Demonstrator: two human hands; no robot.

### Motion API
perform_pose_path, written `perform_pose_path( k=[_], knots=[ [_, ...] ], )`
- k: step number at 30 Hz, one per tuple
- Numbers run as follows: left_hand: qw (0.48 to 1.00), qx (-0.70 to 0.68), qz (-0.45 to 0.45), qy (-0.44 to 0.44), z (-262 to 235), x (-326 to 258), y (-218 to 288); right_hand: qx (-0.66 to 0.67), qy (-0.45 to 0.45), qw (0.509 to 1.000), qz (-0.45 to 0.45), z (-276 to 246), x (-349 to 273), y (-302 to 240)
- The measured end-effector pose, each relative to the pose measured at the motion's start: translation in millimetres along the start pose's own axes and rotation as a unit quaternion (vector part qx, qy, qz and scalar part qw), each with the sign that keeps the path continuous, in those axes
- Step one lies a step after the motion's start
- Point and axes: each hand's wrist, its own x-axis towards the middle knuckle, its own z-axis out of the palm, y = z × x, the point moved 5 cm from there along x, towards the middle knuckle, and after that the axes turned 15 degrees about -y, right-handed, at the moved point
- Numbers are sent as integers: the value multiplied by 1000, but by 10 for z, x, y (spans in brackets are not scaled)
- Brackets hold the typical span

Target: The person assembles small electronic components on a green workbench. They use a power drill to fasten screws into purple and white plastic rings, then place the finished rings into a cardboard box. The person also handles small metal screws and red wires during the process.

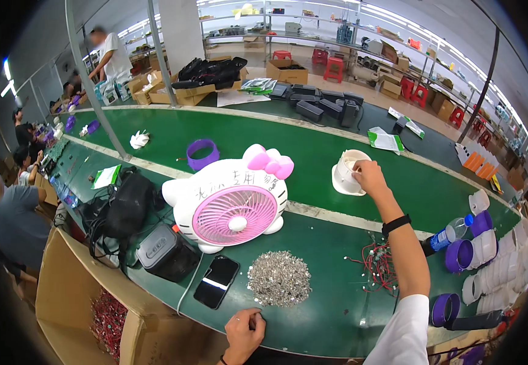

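My right hand [370, 176] reaches out to a white plastic cup-shaped housing [344, 176] on the green belt. Its fingers are closed at the housing's right rim, and the fingertips are partly hidden there. By the near table edge, my left hand [245, 329] is curled, thumb against the fingers; anything inside it is hidden. Just beyond the left hand lies a pile of small silvery metal pieces [279, 278]. To the right of that pile is a tangle of thin red wires [381, 266].
A pink and white cat-shaped fan [234, 210] stands mid-table, with a phone [216, 281] and a black speaker-like box [167, 250] nearby. Stacked white housings [498, 267], purple rings [445, 309] and a bottle [449, 233] line the right. A cardboard box [72, 286] holds red wires.
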Motion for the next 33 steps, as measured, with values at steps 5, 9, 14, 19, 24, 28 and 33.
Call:
perform_pose_path(
  k=[5,9,14,19,24,28,33],
  knots=[
    [1000,-7,-20,-8,42,-31,-18,65,29,987,-143,74,93,-764],
    [1000,-10,-12,-4,56,-42,-61,73,-144,971,-175,760,338,-1333],
    [1000,-7,-22,-12,36,-35,-31,92,-178,972,-119,1253,314,-1378],
    [1000,-10,-25,-14,48,-33,-22,64,-74,993,-66,1052,206,-1133],
    [999,-15,-18,-40,141,-49,-118,62,-3,997,-44,703,-39,-823],
    [998,2,-14,-57,152,-53,-156,152,62,986,-40,50,-644,-884],
    [997,-6,-3,-75,138,-60,-26,273,55,960,-22,-690,-2256,-1113]
  ],
)
